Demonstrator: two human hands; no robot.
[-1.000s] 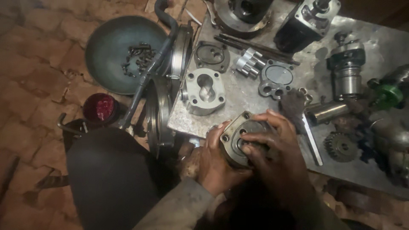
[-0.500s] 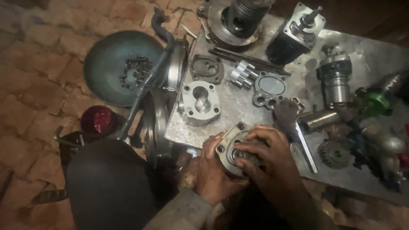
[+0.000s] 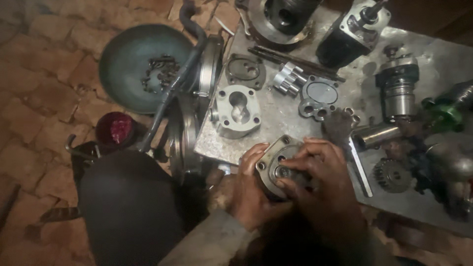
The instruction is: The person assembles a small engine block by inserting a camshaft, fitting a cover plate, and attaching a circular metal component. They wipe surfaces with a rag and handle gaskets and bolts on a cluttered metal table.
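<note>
Pump end plate (image 3: 276, 165) is what I have in hand: a dull grey, oily metal cover with a roughly oval outline, small bolt holes near its rim and a rounded bore near the middle. It sits tilted toward me at the near edge of the metal work plate (image 3: 286, 116), partly hidden under my fingers.

My left hand (image 3: 251, 189) cups it from the left and underneath, fingers curled close against its edge, so that hand is closed around the part. My right hand (image 3: 322, 182) lies over its right half, fingers bent down and fingertips (image 3: 283, 172) pressing at the central bore; whether anything small is pinched there I cannot tell.

Just beyond the cover stands a pale pump housing (image 3: 237, 111) with a figure-eight cavity. Further back lie a flat gasket-shaped cover (image 3: 245, 70), a pair of short gear shafts (image 3: 289, 78) and another plate with round openings (image 3: 319, 96). A toothed gear (image 3: 391, 175) rests to my right. Off the plate, on the brick floor, sits a green dish (image 3: 133, 64) holding small dark bolts (image 3: 158, 74), with a red cap (image 3: 114, 129) near my knee.
</note>
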